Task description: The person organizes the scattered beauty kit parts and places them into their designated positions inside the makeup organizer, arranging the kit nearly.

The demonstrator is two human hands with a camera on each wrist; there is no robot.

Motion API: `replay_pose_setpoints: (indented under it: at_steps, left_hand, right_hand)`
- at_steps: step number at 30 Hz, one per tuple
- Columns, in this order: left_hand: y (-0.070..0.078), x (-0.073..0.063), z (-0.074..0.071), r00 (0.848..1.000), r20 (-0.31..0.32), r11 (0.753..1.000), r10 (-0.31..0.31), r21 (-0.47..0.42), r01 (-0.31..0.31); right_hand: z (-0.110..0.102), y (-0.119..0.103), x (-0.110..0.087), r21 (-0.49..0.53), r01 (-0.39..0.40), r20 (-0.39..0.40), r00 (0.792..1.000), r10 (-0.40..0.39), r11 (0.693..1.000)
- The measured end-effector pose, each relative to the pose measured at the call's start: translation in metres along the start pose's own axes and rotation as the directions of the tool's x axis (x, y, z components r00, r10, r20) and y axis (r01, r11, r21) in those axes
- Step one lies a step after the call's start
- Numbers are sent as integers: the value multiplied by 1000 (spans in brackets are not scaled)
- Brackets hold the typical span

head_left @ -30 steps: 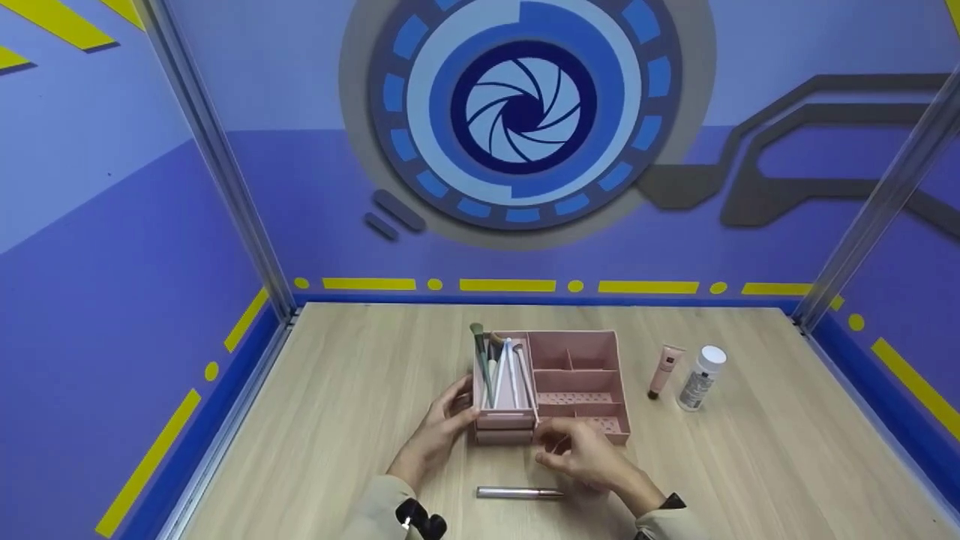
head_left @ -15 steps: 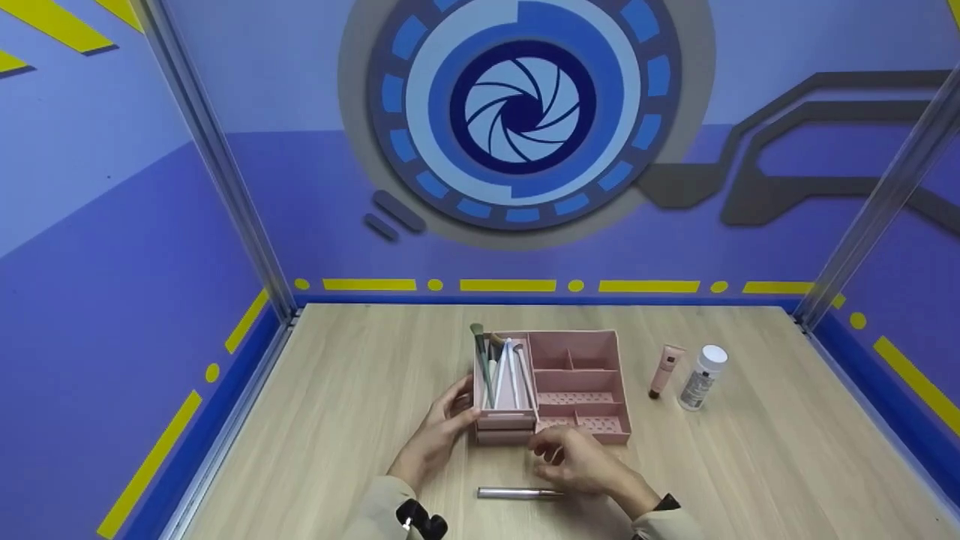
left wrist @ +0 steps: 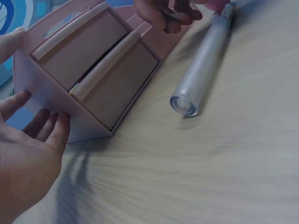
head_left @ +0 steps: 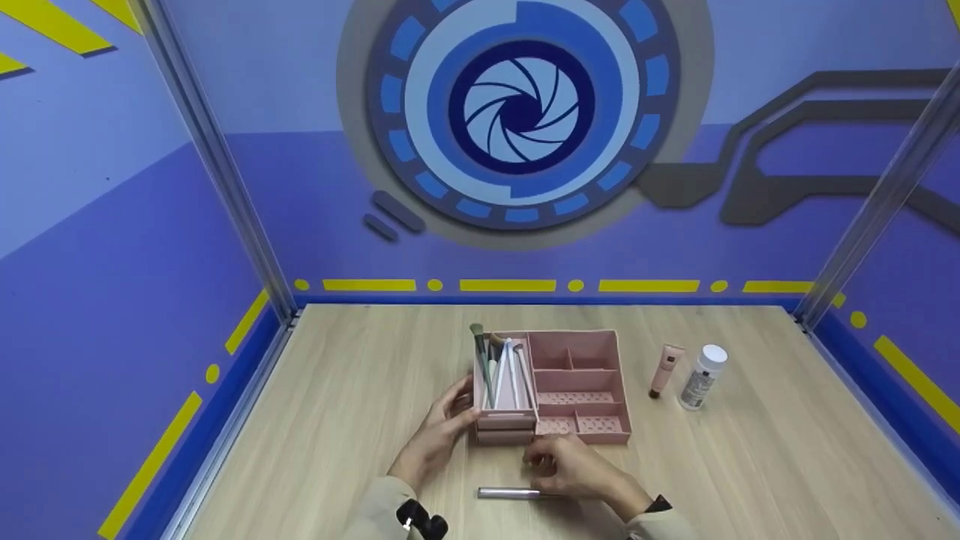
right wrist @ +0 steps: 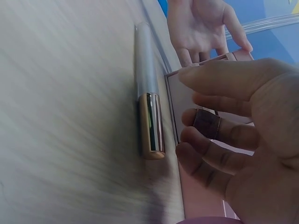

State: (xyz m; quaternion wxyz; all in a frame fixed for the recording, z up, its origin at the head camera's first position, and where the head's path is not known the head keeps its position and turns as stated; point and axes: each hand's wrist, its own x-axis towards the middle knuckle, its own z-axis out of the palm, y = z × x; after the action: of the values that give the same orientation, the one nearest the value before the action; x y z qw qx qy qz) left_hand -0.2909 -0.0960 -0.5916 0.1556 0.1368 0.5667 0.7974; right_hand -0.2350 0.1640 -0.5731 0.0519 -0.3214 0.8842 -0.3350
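Note:
A pink desktop organizer (head_left: 574, 349) stands on the table, with makeup brushes (head_left: 481, 352) in its left compartment. My left hand (head_left: 433, 442) rests against the organizer's left side; in the left wrist view its fingertips (left wrist: 59, 130) touch the wall beside two closed drawers (left wrist: 119, 77). In front of the organizer, my right hand (head_left: 577, 469) hovers with fingers loosely bent and nothing between them. Beside it on the table lies a slim, clear cosmetic tube (right wrist: 146, 60) with a shiny copper-coloured cap (right wrist: 152, 126). In the head view the right hand hides the cap end.
To the right of the organizer are a small pink squeeze tube (head_left: 665, 371) with a dark cap and a white bottle (head_left: 703, 379). The organizer's right side has several divided compartments. Blue panels (head_left: 315, 202) with metal corner posts enclose the wooden table (head_left: 360, 360).
My right hand has moved slightly left and down, from the organizer's front edge to over the cosmetic tube, covering more of it. The left hand has stayed in place.

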Motion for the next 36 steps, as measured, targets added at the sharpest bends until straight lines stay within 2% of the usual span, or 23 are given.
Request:
replay_pose_setpoints:
  at_steps: [8, 18, 28, 36]
  left_hand:
    - [3, 1, 0, 1000, 16, 1000, 6, 14, -6]
    - [2, 1, 0, 1000, 14, 1000, 14, 2, -14]
    - [0, 0, -1, 1000, 5, 1000, -2, 8, 2]
    - [1, 0, 0, 1000, 7, 1000, 19, 11, -19]
  right_hand:
    - [2, -1, 1, -27, 10, 16, 1000, -9, 1000]
    - [8, -2, 1, -64, 74, 38, 997, -72, 995]
    - [11, -4, -1, -86, 63, 75, 996, -57, 994]
    - [15, -6, -2, -147, 77, 72, 995, -67, 986]
